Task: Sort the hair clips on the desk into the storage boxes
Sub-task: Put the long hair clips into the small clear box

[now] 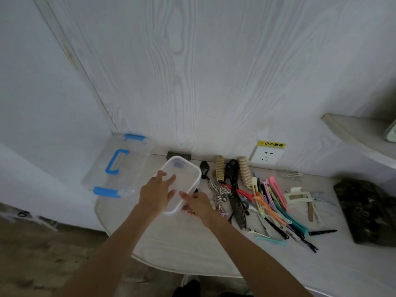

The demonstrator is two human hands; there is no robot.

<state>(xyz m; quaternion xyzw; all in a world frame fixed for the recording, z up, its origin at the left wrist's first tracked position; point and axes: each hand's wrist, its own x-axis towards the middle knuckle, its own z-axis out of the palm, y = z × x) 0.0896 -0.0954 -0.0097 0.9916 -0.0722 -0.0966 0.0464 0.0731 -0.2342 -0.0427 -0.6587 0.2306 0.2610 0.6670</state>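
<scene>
Steadying the small white box (182,183): near corner grasped by right hand (197,203), left hand (155,192) spread, released, over its rim. Hair clips (267,202) heaped on bench (192,243) just right of grip, kept within reach. Blue-handled box (115,168) parked left.

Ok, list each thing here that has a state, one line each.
small white box: lid off, looks empty, gripped at its near end
large clear box: blue-latched lid on, leaning against the wall
left hand: fingers spread over the small box
right hand: gripping the small box's near rim
hair clips: unsorted, loose on the desk
</scene>
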